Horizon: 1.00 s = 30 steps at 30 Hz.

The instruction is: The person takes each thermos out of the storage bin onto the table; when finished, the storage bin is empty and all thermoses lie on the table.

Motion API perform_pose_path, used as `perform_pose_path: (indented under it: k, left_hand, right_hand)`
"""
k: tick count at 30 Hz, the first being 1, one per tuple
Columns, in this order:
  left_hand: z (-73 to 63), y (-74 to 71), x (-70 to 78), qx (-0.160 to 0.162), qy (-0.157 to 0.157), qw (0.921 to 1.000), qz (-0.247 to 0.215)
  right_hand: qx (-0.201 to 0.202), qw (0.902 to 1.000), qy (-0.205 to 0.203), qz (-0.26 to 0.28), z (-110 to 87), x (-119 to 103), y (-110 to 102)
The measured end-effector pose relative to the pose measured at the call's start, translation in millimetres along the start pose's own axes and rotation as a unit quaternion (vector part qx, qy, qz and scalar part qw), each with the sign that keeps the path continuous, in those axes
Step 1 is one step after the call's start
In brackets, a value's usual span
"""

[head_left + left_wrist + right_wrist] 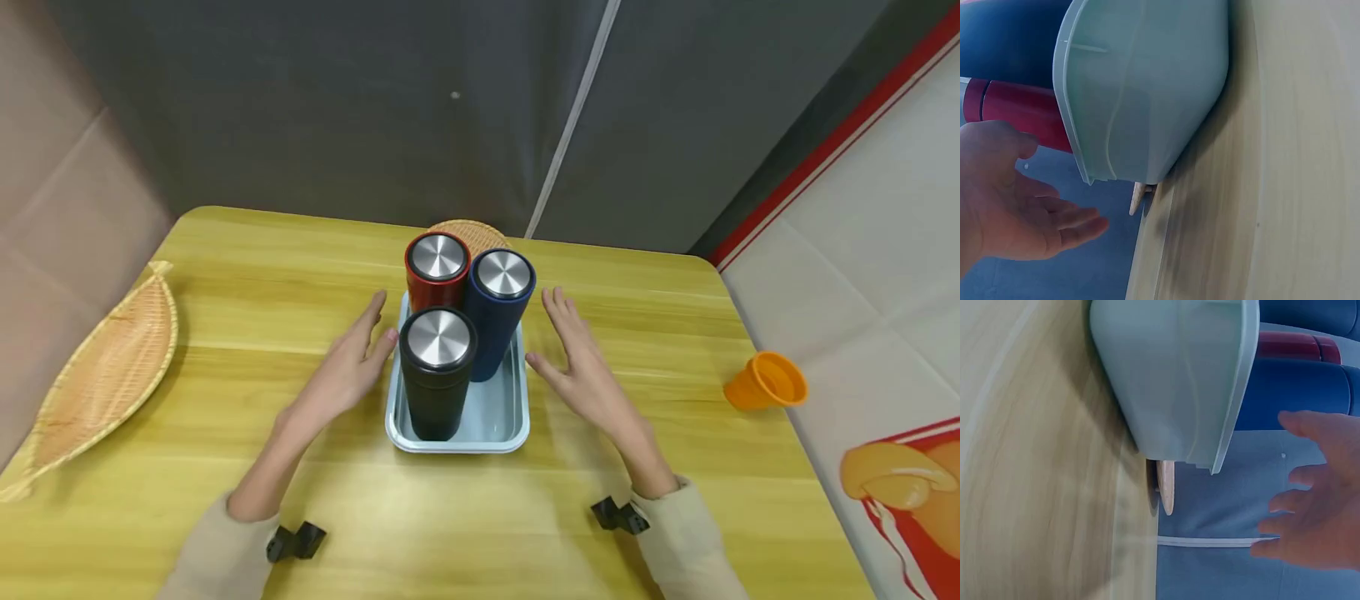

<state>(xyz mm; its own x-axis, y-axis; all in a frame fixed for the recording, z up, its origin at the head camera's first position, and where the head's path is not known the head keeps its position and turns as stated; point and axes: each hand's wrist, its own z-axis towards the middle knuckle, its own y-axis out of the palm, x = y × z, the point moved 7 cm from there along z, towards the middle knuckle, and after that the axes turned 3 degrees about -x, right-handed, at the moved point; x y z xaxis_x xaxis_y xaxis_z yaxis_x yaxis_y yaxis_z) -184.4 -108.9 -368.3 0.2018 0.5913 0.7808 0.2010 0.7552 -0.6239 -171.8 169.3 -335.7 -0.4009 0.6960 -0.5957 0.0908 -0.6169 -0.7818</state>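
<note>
A pale blue-grey plastic bin [495, 421] stands on the table with three tumblers upright inside it. The black tumbler [437, 400] is at the front left, the red tumbler [435, 287] behind it, and the dark blue tumbler [495, 325] at the right; all have silver lid tops. My left hand [347, 362] is held beside the bin's left side, fingers extended and holding nothing. On the other side, my right hand [581, 367] faces the bin with fingers straight and spread. Both wrist views show a gap between hand and bin wall [1147, 94], [1154, 381].
Behind the bin lies a round woven basket [474, 236], partly hidden by the tumblers. A leaf-shaped woven tray [108, 375] rests at the table's left edge. An orange cup [765, 382] lies tilted near the right edge. Grey curtain [337, 108] hangs behind the table.
</note>
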Motion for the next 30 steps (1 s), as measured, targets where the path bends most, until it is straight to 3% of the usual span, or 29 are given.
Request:
perform_pose_path:
  k: [4,8,11,15,23,30]
  left_hand:
    - [4.0,-0.7,0.7,0.005,-0.019,0.9994,-0.029]
    - [6.0,5.2,-0.9,-0.002,-0.041,0.9967,-0.070]
    - [8.5,11.1,-3.7,-0.010,-0.063,0.9929,-0.100]
    - [15.5,11.8,-6.7,0.002,-0.066,0.9913,-0.113]
    - [14.0,14.8,-16.0,-0.006,-0.076,0.9794,-0.187]
    - [18.4,18.4,-17.4,-0.032,-0.072,0.9715,-0.223]
  right_hand:
    - [0.026,0.9990,-0.024,0.029,2.5,-9,-2]
    - [0.034,0.9949,-0.018,0.093,3.1,-15,5]
    - [0.038,0.9862,-0.002,0.161,5.8,-18,13]
    - [0.055,0.9741,-0.006,0.219,15.8,-26,17]
    - [0.063,0.9705,0.012,0.232,29.3,-31,22]
    - [0.086,0.9669,0.030,0.239,27.0,-48,8]
